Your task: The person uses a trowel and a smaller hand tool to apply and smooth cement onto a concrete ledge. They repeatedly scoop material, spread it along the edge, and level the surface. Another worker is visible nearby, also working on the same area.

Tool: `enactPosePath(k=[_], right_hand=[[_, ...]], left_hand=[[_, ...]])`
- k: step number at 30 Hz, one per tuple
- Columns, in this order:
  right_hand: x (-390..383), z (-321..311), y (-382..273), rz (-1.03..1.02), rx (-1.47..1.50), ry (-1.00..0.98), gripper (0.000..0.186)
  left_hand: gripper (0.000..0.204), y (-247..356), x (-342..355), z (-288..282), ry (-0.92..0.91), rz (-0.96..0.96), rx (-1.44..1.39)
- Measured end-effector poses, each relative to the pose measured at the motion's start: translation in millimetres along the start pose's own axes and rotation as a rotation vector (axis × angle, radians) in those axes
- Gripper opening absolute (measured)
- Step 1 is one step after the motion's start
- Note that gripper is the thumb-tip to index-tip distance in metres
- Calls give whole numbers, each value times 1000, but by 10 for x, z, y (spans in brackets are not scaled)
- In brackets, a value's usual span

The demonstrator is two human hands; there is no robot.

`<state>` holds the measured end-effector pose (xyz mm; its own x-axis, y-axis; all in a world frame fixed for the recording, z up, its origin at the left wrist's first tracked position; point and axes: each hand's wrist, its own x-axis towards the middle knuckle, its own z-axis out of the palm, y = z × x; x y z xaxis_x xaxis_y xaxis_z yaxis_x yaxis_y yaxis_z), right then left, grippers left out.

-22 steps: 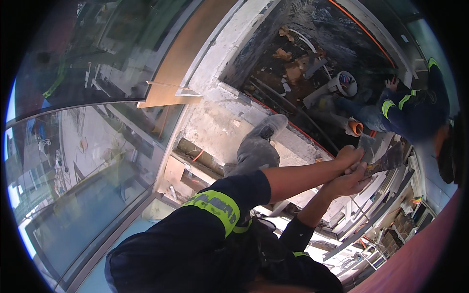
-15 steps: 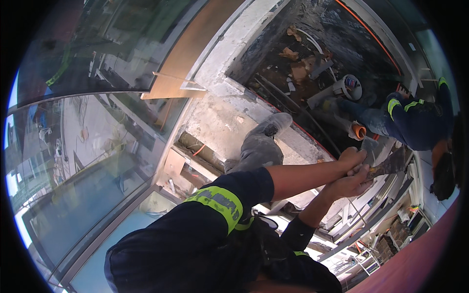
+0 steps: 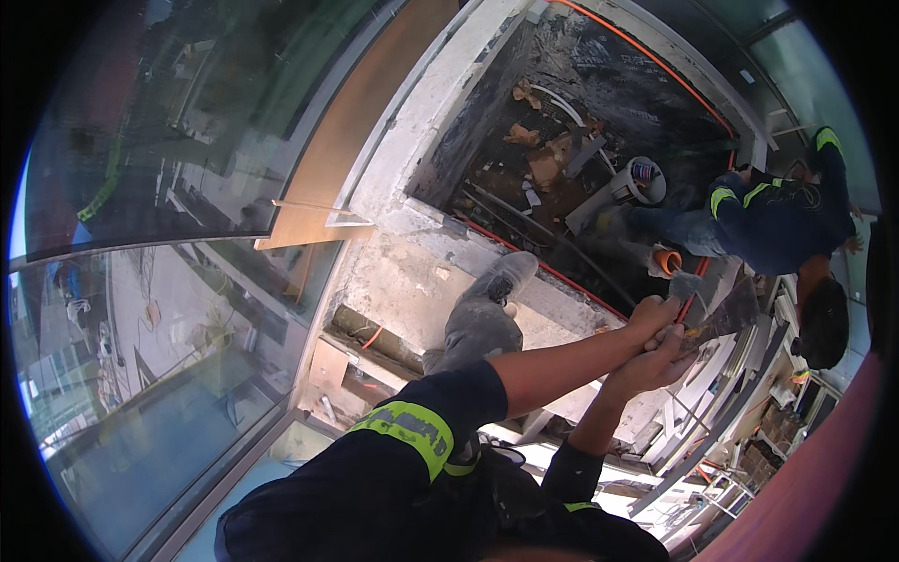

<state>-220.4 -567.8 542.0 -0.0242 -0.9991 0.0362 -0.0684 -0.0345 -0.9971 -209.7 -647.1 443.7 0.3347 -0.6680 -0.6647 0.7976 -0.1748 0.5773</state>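
My left hand (image 3: 654,317) is closed on a small putty knife, whose grey blade (image 3: 686,286) points away from me. Just beside and below it, my right hand (image 3: 653,363) grips a wider putty knife (image 3: 732,314) with a dirty, flared blade. The hands are close together, nearly touching, and the two blades lie side by side. Both handles are mostly hidden by the fingers. Beyond the blades, an orange pipe end (image 3: 667,260) shows.
A dark-walled pit (image 3: 599,84) holds rubble, cardboard and a white bucket (image 3: 640,180). An orange line (image 3: 646,56) runs along its rim. A co-worker (image 3: 782,225) crouches at right. Glass panels (image 3: 169,375) stand at left; long strips (image 3: 721,412) lie at lower right.
The view has shifted, so the pit and co-worker appear further left. My hands stay close together on the two putty knives, and the smaller blade now shows more plainly.
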Motion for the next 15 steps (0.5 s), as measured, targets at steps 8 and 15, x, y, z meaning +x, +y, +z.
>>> enactPosePath(k=[8,15], right_hand=[[-57,-99,69,2,133,3,25],[-182,-41,63,4,-70,-16,32]], left_hand=[[52,-126,8,-49,-104,-40,-18],[55,44,-141,-163,-31,6,85]])
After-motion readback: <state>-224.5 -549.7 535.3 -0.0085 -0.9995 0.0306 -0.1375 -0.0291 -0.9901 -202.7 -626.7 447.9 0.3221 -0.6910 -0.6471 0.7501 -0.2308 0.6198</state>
